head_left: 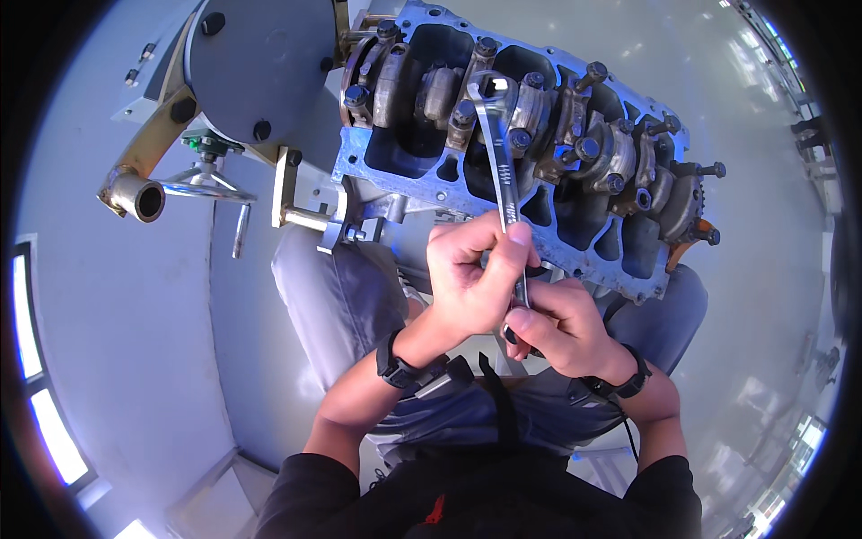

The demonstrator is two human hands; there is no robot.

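A long silver wrench [505,171] slants up from my hands, its wide head over the middle of the engine block [476,193]. My left hand [476,269] is closed around the shank, thumb lying along it. Just below, my right hand [570,328] grips the wrench's lower end, which is partly hidden by the fingers. The block lies with its crankshaft [440,94] exposed, and several bearing caps cross it. Dark bolts such as this bolt [586,149] stand up from the caps, some raised higher than others. Whether the wrench head touches anything is unclear.
A round grey plate [260,67] of the engine stand is at the block's left end. A metal tube arm [144,193] and a handwheel [202,184] stick out beside it. My knees are under the block's near side. A pale wall [135,314] rises at the left.
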